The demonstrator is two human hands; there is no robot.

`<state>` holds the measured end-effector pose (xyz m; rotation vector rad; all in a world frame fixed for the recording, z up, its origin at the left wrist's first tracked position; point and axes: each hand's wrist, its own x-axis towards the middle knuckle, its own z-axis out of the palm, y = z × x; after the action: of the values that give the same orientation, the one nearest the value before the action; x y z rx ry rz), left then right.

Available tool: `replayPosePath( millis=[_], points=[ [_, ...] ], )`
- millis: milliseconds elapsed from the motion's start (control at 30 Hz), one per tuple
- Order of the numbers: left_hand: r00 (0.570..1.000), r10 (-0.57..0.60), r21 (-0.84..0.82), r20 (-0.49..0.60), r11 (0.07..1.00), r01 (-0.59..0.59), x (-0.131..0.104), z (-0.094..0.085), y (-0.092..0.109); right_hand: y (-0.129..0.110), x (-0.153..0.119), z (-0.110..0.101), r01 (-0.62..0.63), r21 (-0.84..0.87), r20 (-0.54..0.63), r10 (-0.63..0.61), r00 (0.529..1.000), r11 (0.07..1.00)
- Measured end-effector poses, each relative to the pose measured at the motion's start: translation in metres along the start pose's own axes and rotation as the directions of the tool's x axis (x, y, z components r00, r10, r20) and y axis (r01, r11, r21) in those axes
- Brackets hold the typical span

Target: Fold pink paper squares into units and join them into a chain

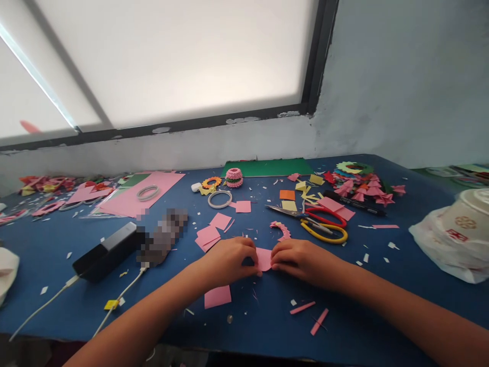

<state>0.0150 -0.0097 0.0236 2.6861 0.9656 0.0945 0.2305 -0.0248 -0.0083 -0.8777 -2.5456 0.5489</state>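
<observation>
A small pink paper piece [264, 259] is held between both hands over the blue table. My left hand [233, 259] pinches its left edge, and my right hand [300, 261] grips the right edge. Just beyond the hands lies a curved chain of folded pink paper [281, 230]. Pink squares [208, 237] are stacked behind my left hand, and another pink square [217, 296] rests nearer the table's front edge. Scissors with red handles [331, 216] and scissors with yellow handles [324, 233] lie beyond my right hand.
On the blue table [267, 331], a black box [109, 252] with a cable sits at left, beside a blurred object [164, 237]. A bagged cup [458, 234] stands at right. Folded paper pieces [367, 186], a black marker [355, 204] and a green sheet [267, 167] lie farther back.
</observation>
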Motion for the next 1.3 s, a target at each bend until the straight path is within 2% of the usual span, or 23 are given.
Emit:
replayPosePath(
  millis=[167, 267, 433, 767, 933, 1100, 1300],
  points=[
    [1.000, -0.031, -0.070, 0.005, 0.997, 0.031, 0.001, 0.000, -0.005, 0.005, 0.013, -0.003, -0.125, 0.091, -0.009, 0.126, 0.992, 0.988],
    [0.999, -0.054, -0.108, -0.009, 0.993, 0.053, 0.001, 0.002, -0.007, 0.008, 0.025, -0.003, -0.189, 0.071, 0.027, 0.187, 0.982, 0.980],
    [0.993, -0.107, -0.122, -0.052, 0.987, 0.100, 0.002, 0.009, -0.006, 0.010, 0.040, 0.002, -0.230, 0.022, 0.012, 0.230, 0.973, 0.973],
    [0.976, -0.209, -0.185, -0.065, 0.963, 0.195, 0.004, 0.018, -0.011, 0.013, 0.043, 0.015, -0.303, 0.083, -0.059, 0.308, 0.950, 0.949],
    [0.994, -0.107, -0.022, -0.001, 0.994, 0.107, -0.002, 0.014, -0.001, 0.013, 0.042, 0.016, -0.360, 0.127, -0.062, 0.370, 0.927, 0.924],
    [0.988, -0.117, 0.163, 0.104, 0.982, 0.099, -0.007, 0.009, 0.019, 0.012, 0.041, 0.016, -0.364, 0.185, -0.058, 0.380, 0.923, 0.913],
    [0.995, -0.012, 0.324, 0.103, 0.946, -0.022, -0.010, 0.027, 0.031, 0.011, 0.041, 0.016, -0.330, 0.232, -0.076, 0.356, 0.931, 0.915]
  ],
)
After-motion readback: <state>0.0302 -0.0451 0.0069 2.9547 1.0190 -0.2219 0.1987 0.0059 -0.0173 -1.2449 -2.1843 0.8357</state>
